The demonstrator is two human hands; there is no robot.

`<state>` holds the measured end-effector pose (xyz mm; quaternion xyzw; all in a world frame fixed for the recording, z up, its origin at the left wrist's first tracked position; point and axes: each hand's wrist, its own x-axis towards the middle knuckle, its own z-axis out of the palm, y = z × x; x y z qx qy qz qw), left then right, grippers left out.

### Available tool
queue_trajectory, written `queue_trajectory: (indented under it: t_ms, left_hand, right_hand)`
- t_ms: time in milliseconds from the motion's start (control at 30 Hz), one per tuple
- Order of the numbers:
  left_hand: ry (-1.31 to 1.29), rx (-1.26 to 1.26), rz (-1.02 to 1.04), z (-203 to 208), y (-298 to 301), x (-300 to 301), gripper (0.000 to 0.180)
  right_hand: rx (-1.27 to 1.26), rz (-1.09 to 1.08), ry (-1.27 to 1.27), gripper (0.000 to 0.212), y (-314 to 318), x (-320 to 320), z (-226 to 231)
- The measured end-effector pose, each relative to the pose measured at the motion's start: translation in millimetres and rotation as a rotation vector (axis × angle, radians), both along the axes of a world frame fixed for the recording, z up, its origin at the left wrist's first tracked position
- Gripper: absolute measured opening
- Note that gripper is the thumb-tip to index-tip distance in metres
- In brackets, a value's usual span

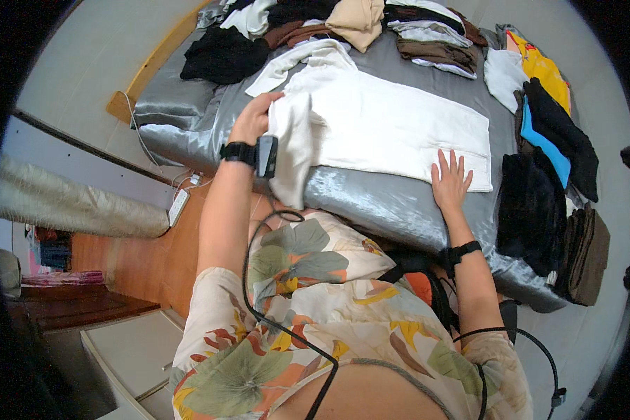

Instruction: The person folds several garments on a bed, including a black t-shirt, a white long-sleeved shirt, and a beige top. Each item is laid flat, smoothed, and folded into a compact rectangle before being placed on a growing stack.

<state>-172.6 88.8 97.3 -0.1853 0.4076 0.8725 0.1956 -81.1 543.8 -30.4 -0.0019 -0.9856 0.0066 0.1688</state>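
A white long-sleeved top [392,126] lies spread sideways on the grey satin bedsheet [371,199], its ribbed hem to the right. At its left end my left hand [257,117] is closed on the cloth near the shoulder, and the near sleeve [289,164] hangs down over the bed's edge. The far sleeve [294,63] bends away to the left. My right hand [452,178] lies flat on the near corner by the hem, fingers spread. Both wrists wear black straps.
Piled clothes line the bed's far side, among them a black garment [225,54], a beige one [357,22] and a folded stack [437,45]. At the right lie black garments [532,206] and a yellow one [542,70]. A white power strip [179,207] sits at the left. Black cables cross my body.
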Motion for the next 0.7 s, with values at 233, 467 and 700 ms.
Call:
queue_trajectory:
  t_ms: [233,467,700]
  left_hand:
    - [0.374,-0.001,0.383,-22.4,11.2,11.8,0.059]
    - [0.664,-1.609,0.170,-107.4,-2.6,102.9,0.055]
    - [0.709,-1.621,0.075,-129.5,-1.0,104.8,0.052]
  right_hand:
    - [-0.057,-0.021,-0.041,0.046,-0.6,1.5,3.4]
    - [-0.474,0.446,0.228,0.049,-108.3,-7.8,39.5]
    - [-0.705,0.668,-0.428,0.058,-207.4,-71.4,61.8]
